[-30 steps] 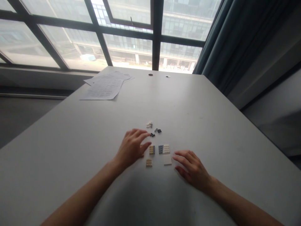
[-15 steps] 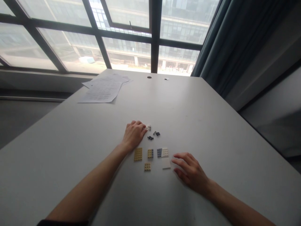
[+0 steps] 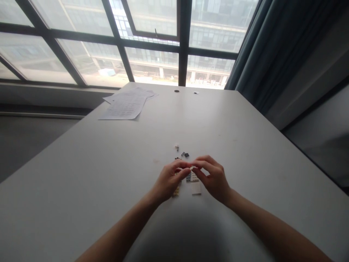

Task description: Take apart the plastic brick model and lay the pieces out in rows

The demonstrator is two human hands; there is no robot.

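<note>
My left hand (image 3: 170, 180) and my right hand (image 3: 215, 180) meet fingertip to fingertip above a group of toy building bricks. Between their pinched fingers a small white brick (image 3: 193, 167) shows, mostly covered. Below the fingers lie a blue-grey studded plate (image 3: 188, 178) and a white studded plate (image 3: 195, 177), side by side. Nearer to me is a smooth white tile (image 3: 196, 188). A tan studded plate (image 3: 176, 192) is partly covered by my left hand; the large tan plate beside it is hidden.
Just beyond my hands lie small dark pieces (image 3: 186, 155) and small white pieces (image 3: 177, 147). Printed papers (image 3: 124, 105) rest at the far left of the white table (image 3: 245, 145). Two round cable holes are near its far edge, before the window.
My left hand has come back from the small white pieces toward me and right. My right hand has moved left and away from me, and both now meet at the small white brick.
</note>
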